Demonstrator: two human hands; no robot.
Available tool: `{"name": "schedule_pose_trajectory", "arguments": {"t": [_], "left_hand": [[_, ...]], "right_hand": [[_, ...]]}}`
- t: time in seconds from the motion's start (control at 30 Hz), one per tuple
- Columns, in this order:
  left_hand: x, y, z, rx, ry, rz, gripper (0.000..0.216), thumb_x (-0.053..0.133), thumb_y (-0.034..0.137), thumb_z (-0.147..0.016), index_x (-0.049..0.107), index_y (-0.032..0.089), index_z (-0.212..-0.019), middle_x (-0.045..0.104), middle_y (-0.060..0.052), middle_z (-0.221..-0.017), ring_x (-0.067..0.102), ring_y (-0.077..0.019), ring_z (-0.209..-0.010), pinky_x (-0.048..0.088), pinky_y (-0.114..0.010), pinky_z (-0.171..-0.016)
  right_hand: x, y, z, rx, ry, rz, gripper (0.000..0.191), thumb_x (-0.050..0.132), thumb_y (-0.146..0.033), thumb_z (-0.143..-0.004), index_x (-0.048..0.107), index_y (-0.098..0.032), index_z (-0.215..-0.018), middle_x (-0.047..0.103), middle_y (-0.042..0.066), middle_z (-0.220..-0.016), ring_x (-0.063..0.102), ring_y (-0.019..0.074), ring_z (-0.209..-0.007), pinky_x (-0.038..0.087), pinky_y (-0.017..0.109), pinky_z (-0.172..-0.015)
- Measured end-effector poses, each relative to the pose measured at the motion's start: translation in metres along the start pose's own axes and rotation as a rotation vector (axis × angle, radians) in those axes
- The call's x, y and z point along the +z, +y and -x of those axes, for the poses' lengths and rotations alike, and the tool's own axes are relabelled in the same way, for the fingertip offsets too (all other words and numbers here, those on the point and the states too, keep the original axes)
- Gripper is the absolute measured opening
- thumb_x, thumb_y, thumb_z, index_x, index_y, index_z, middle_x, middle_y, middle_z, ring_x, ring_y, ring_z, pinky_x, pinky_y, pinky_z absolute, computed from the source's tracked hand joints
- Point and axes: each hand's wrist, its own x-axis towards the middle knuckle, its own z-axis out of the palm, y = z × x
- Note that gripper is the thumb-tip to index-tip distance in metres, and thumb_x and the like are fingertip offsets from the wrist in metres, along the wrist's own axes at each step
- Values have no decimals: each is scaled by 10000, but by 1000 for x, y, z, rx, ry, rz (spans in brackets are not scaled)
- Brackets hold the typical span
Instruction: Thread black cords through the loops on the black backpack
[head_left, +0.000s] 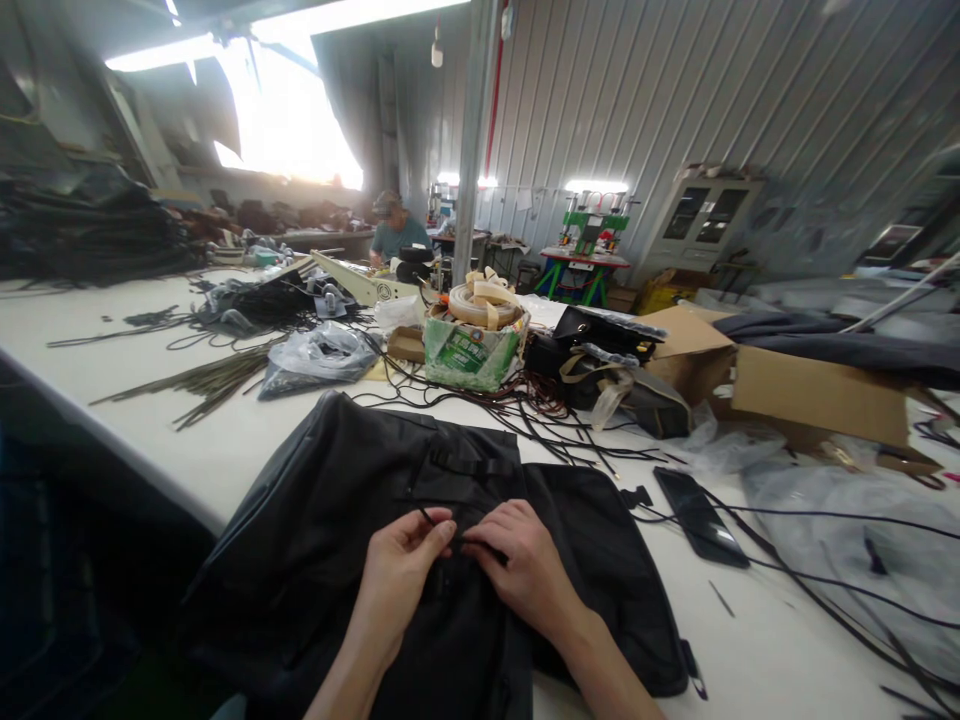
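Observation:
A large black bag (322, 500) lies on the white table in front of me, with a strap and buckle on its upper face. Over the middle of the bag, my left hand (405, 560) pinches a thin black cord (426, 516) between thumb and fingers. Close to its right, my right hand (517, 565) is closed on a black cord too, its fingertips nearly meeting the left ones. Whether both pinch the same piece is hard to make out. A black flap (600, 560) of the bag spreads out under and beyond my right forearm.
On the table (150, 430) stand a green-white basket (472, 355) with rolled webbing, a plastic bag (319, 355), black cords (551, 430) and a cardboard box (817, 395). A phone (701, 515) lies at right. Another person (397, 235) sits at the back.

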Motion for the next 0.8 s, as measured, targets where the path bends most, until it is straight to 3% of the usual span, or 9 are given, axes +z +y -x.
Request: {"name": "schedule_pose_trajectory", "arguments": {"t": [0.13, 0.3, 0.47, 0.67, 0.8], "left_hand": [[-2, -3, 0, -4, 41, -2, 533, 956, 574, -747, 874, 141, -1048, 865, -136, -1001, 779, -267, -855, 626, -332, -776], [-2, -2, 1, -28, 54, 58, 635, 941, 589, -764, 844, 118, -1178, 865, -161, -1093, 801, -297, -985, 642, -361, -883], [-5, -4, 0, -41, 49, 79, 805, 939, 612, -769, 750, 102, -1362, 861, -160, -1114, 782, -258, -950, 618, -354, -899], [-7, -4, -1, -46, 67, 122, 827, 962, 590, -764, 713, 93, -1376, 857, -172, -1097, 778, -255, -944, 604, -358, -907], [-7, -2, -2, -95, -16, 110, 832, 1038, 535, -668, 735, 111, -1316, 854, -183, -1114, 795, -291, -985, 621, -389, -933]], "right_hand": [[1, 0, 0, 34, 29, -21, 106, 816, -162, -982, 806, -265, -1007, 806, -13, -950, 700, 195, -904, 446, 403, -915], [1, 0, 0, 58, 18, -35, 99, 807, -177, -1000, 816, -273, -1025, 816, -4, -965, 707, 205, -910, 446, 409, -924], [0, -1, 0, 51, -2, -25, 76, 776, -212, -1036, 814, -278, -1042, 806, -8, -954, 694, 197, -907, 437, 407, -926], [1, -2, -1, 57, -22, -21, 93, 741, -203, -1053, 803, -272, -1050, 806, 8, -973, 693, 208, -927, 448, 412, -924], [0, -3, -1, 57, -3, -20, 91, 737, -198, -1047, 798, -264, -1030, 810, 15, -963, 694, 214, -912, 463, 417, -905]]}}
